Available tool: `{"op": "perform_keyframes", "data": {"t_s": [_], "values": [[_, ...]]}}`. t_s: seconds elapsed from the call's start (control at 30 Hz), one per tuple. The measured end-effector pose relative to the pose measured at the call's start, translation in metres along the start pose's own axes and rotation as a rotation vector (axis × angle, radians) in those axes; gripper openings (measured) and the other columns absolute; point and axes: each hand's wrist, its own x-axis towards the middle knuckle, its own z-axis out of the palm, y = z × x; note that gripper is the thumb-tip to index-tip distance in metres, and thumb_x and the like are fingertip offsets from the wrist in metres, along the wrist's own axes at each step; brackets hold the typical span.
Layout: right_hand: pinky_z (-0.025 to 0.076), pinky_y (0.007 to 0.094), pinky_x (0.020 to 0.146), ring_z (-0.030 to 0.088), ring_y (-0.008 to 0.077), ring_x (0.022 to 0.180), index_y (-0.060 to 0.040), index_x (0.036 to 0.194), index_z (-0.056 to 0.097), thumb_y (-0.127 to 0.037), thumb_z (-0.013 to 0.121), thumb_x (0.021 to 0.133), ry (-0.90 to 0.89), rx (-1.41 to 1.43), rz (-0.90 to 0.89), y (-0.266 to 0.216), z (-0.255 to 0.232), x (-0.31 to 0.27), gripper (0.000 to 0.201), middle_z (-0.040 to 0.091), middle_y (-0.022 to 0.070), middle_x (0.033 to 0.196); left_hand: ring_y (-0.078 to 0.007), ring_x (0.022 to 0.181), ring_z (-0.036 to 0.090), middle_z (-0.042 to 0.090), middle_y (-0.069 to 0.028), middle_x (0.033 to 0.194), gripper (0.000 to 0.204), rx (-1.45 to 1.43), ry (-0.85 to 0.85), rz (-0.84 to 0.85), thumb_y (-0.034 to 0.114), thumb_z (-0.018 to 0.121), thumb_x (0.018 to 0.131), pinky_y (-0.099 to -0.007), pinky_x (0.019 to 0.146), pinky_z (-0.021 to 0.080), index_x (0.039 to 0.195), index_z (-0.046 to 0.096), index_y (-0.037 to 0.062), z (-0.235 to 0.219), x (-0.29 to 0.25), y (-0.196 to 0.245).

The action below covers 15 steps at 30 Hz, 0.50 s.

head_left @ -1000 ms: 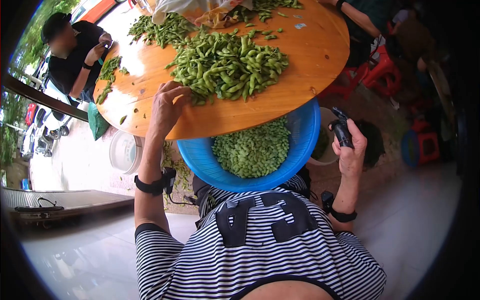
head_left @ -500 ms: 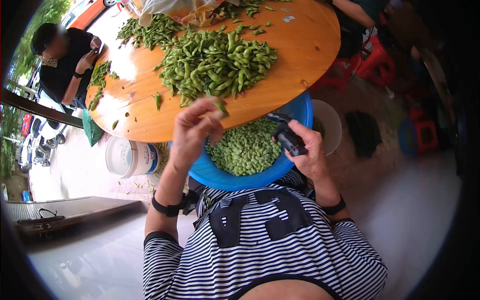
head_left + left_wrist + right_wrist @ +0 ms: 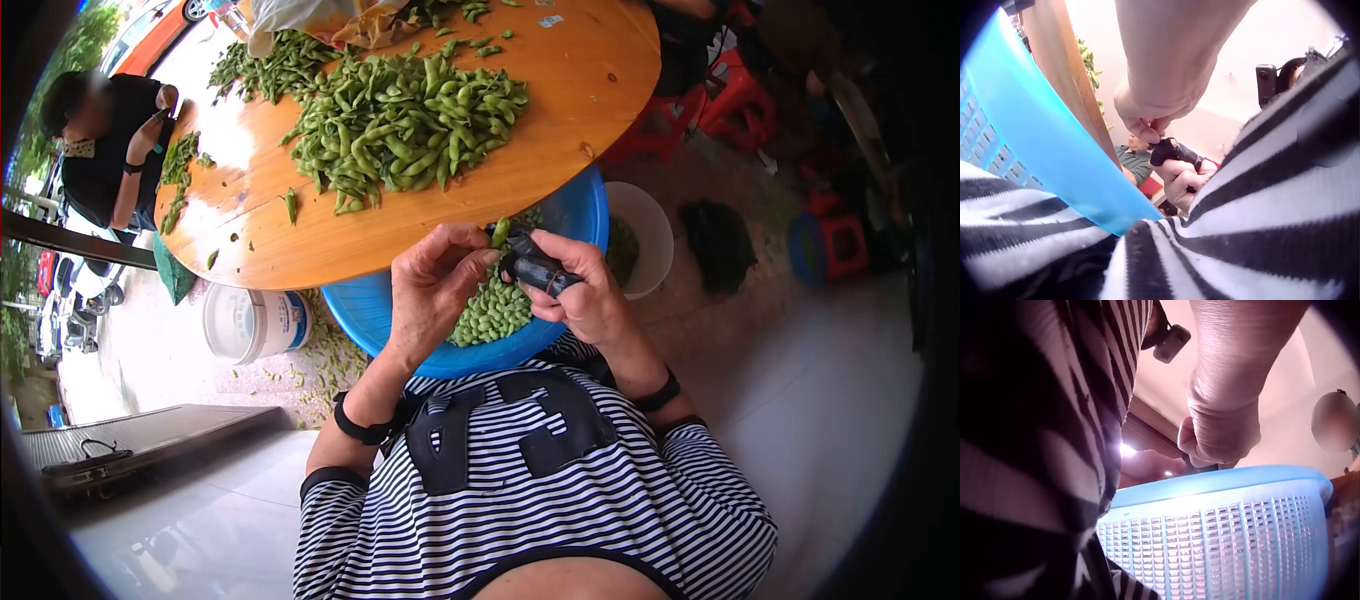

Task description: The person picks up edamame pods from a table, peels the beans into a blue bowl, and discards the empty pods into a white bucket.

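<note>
My left hand pinches a green soybean pod between thumb and fingers. Curled round a black hand-held tool, my right hand brings its front end right up to the pod. Both hands meet over a blue plastic basket, which holds shelled green beans. In the left wrist view the tool is a short dark cylinder against the left fingertips. The right wrist view has the basket's slotted wall below the hand; the tool is mostly hidden there.
A heap of pods covers part of the round wooden table, whose near edge overhangs the basket. White buckets stand on the floor at either side. Someone in black sits at far left. Red stools are at right.
My left hand has left the pod heap with a pod and come right and down over the basket. My right hand has carried the black tool leftward from the basket's right side to meet it.
</note>
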Motion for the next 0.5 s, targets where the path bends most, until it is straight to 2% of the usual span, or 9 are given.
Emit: {"op": "perform_keyframes", "data": {"t_s": [0.1, 0.17, 0.2, 0.27, 0.3, 0.37, 0.4, 0.47, 0.5], "values": [[0.028, 0.019, 0.042, 0.035, 0.0029, 0.051, 0.0044, 0.097, 0.06, 0.002, 0.035, 0.083, -0.004, 0.086, 0.024, 0.001, -0.001, 0.003, 0.029, 0.043, -0.0021, 0.063, -0.007, 0.066, 0.058, 0.061, -0.0004, 0.078, 0.009, 0.146, 0.055, 0.096, -0.004, 0.066, 0.084, -0.0215, 0.059, 0.047, 0.089, 0.061, 0.0002, 0.0, 0.0, -0.003], [0.028, 0.0173, 0.043, 0.034, 0.0024, 0.052, 0.0041, 0.099, 0.06, -0.005, 0.04, 0.088, -0.069, 0.131, 0.005, 0.002, -0.004, 0.003, 0.024, 0.044, -0.0024, 0.065, -0.0085, 0.07, 0.06, 0.062, -0.0008, 0.08, 0.01, 0.445, 0.036, 0.402, -0.006, 0.066, 0.083, -0.0223, 0.065, 0.05, 0.09, 0.061, -0.0013, -0.003, 0.002, -0.006], [0.028, 0.0173, 0.043, 0.034, 0.0024, 0.052, 0.0041, 0.099, 0.06, -0.005, 0.04, 0.088, -0.069, 0.132, 0.005, 0.007, -0.008, 0.004, 0.024, 0.044, -0.0024, 0.065, -0.0085, 0.07, 0.06, 0.062, -0.0008, 0.08, 0.01, 0.446, 0.036, 0.401, -0.006, 0.066, 0.083, -0.0223, 0.065, 0.05, 0.09, 0.061, -0.0013, -0.003, 0.0, -0.005], [0.029, 0.0151, 0.045, 0.034, 0.0018, 0.052, 0.004, 0.107, 0.059, -0.017, 0.051, 0.089, -0.153, 0.302, -0.093, 0.021, -0.017, 0.006, 0.029, 0.05, -0.0005, 0.072, -0.0113, 0.064, 0.06, 0.062, -0.003, 0.078, 0.011, 0.192, 0.002, 0.162, -0.005, 0.068, 0.081, -0.0227, 0.058, 0.049, 0.088, 0.062, 0.0004, -0.001, -0.004, -0.002], [0.029, 0.0151, 0.045, 0.034, 0.0018, 0.052, 0.004, 0.107, 0.059, -0.017, 0.051, 0.089, -0.151, 0.303, -0.093, 0.021, -0.017, 0.005, 0.029, 0.05, -0.0005, 0.072, -0.0113, 0.064, 0.06, 0.062, -0.003, 0.078, 0.011, 0.193, 0.001, 0.161, -0.005, 0.068, 0.081, -0.0227, 0.058, 0.049, 0.088, 0.062, 0.0004, -0.003, -0.003, -0.004], [0.03, 0.0135, 0.046, 0.033, 0.0016, 0.053, 0.0034, 0.117, 0.056, -0.026, 0.058, 0.085, -0.195, 0.369, -0.019, 0.021, -0.018, 0.005, 0.044, 0.056, 0.002, 0.082, -0.012, 0.055, 0.054, 0.059, -0.0074, 0.076, 0.012, -0.37, -0.097, -0.14, 0.001, 0.068, 0.083, -0.0203, 0.045, 0.039, 0.089, 0.057, 0.0024, -0.009, 0.001, -0.011], [0.03, 0.0135, 0.046, 0.033, 0.0016, 0.053, 0.0034, 0.117, 0.056, -0.026, 0.058, 0.085, -0.194, 0.37, -0.02, 0.022, -0.019, 0.004, 0.044, 0.056, 0.002, 0.082, -0.012, 0.055, 0.054, 0.059, -0.0074, 0.076, 0.012, -0.371, -0.097, -0.141, 0.001, 0.068, 0.083, -0.0203, 0.045, 0.039, 0.089, 0.057, 0.0024, -0.011, 0.003, -0.013], [0.03, 0.0129, 0.046, 0.035, 0.0018, 0.053, 0.003, 0.122, 0.054, -0.023, 0.06, 0.082, -0.236, 0.507, 0.059, 0.027, -0.022, 0.004, 0.048, 0.059, 0.004, 0.087, -0.0142, 0.051, 0.052, 0.06, -0.0088, 0.079, 0.014, -0.76, -0.281, -0.278, 0.003, 0.067, 0.084, -0.0209, 0.041, 0.036, 0.089, 0.054, 0.0041, -0.014, 0.006, -0.016], [0.03, 0.0129, 0.046, 0.035, 0.0018, 0.053, 0.003, 0.122, 0.054, -0.023, 0.06, 0.082, -0.236, 0.507, 0.058, 0.024, -0.021, 0.003, 0.048, 0.059, 0.004, 0.087, -0.0143, 0.051, 0.053, 0.06, -0.0087, 0.079, 0.015, -0.793, -0.304, -0.271, 0.002, 0.066, 0.084, -0.021, 0.039, 0.035, 0.091, 0.053, 0.0048, -0.013, 0.007, -0.018]]}}
